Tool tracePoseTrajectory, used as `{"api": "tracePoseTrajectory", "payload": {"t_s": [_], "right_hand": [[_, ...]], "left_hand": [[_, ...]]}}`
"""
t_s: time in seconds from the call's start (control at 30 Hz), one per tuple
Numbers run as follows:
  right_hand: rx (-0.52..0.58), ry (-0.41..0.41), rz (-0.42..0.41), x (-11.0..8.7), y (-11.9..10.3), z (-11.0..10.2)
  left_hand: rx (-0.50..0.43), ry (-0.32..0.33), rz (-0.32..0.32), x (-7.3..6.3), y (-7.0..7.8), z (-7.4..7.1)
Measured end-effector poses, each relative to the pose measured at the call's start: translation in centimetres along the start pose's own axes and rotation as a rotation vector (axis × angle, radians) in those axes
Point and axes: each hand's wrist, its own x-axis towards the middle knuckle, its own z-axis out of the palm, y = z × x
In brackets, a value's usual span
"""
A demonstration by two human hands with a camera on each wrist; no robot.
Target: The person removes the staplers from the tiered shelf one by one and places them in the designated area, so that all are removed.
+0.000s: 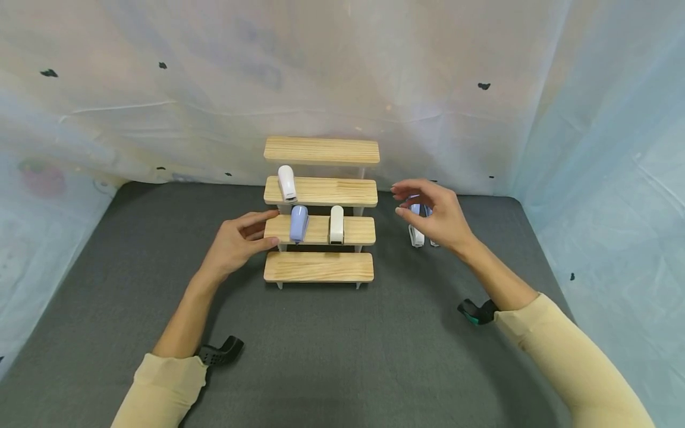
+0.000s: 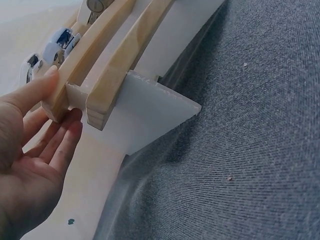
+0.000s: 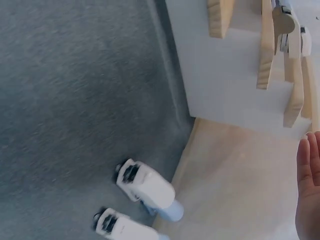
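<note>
A four-step wooden display stand (image 1: 318,267) has staplers on its two middle steps. The left hand (image 1: 235,244) grips the left end of the second step from the bottom; in the left wrist view its thumb (image 2: 37,92) lies on one side of the board and the fingers on the other. Beside that hand is a blue stapler (image 1: 298,224), with a cream stapler (image 1: 336,224) to its right. One step higher, a white stapler (image 1: 286,183) stands at the left. The right hand (image 1: 436,214), fingers loosely curved around nothing, hovers over two white-and-blue staplers (image 3: 147,187), partly hiding them in the head view.
A dark grey cloth (image 1: 321,356) covers the work surface. Behind it hangs a pale curtain (image 1: 321,71) with black marks, and a bluish sheet (image 1: 615,178) rises at the right. The top step (image 1: 321,151) of the stand is close to the back curtain.
</note>
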Motion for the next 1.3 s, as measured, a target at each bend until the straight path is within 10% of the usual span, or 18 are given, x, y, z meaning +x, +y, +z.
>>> {"api": "tracePoseTrajectory", "payload": {"t_s": [1.3], "right_hand": [[0.153,-0.135,-0.010,5.3,-3.2,4.8]], "left_hand": [[0.001,-0.002,-0.026,0.1,0.3,0.0]]}}
